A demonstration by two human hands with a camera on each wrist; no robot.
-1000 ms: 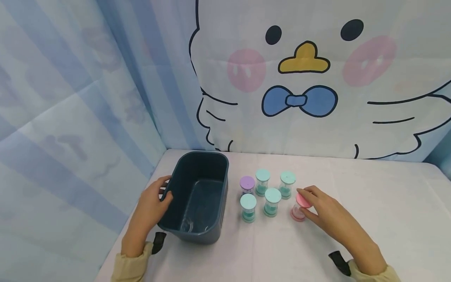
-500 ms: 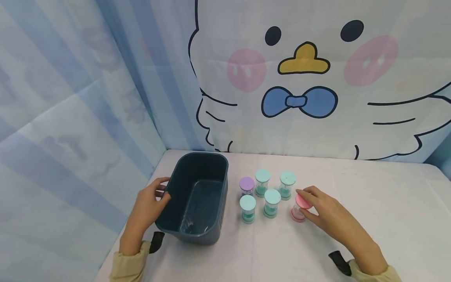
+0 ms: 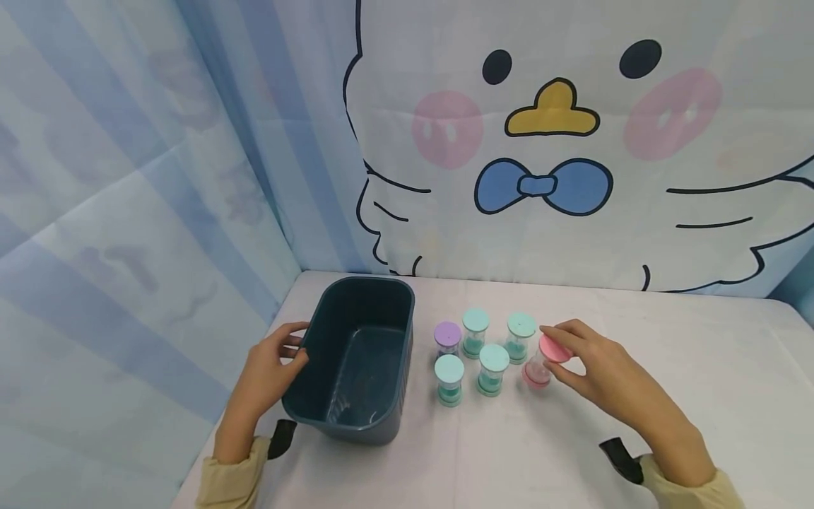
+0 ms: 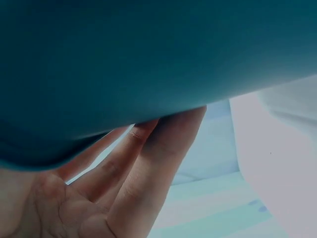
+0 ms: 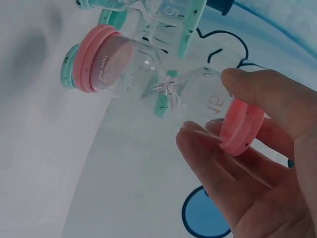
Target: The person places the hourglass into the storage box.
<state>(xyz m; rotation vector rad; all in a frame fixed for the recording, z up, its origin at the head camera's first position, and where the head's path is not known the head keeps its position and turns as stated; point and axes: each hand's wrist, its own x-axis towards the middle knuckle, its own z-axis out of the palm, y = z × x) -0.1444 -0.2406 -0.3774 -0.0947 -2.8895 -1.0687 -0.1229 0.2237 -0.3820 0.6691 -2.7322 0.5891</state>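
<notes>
My right hand (image 3: 600, 371) pinches the pink-capped end of a clear sand timer (image 3: 538, 371) between thumb and fingers. It leans, its top toward the hand; in the right wrist view both pink caps and the narrow glass waist show. Close beside it are several teal sand timers (image 3: 491, 371) and a purple sand timer (image 3: 448, 339), all upright. My left hand (image 3: 267, 371) grips the near left side of a dark blue plastic bin (image 3: 407, 382), thumb at the rim. In the left wrist view its fingers (image 4: 161, 158) touch the bin's outer wall; the thumb is hidden.
The bin's inside is visible, with bare walls and floor. A pale pink cloth covers the table (image 3: 699, 375). A blue-striped curtain (image 3: 127, 247) hangs along the left, and a cartoon bird cloth (image 3: 445, 233) stands behind the table.
My right hand has moved slightly up and right, and the pink sand timer has tilted in its grasp. The left hand stays at the bin, its thumb shifted slightly outward.
</notes>
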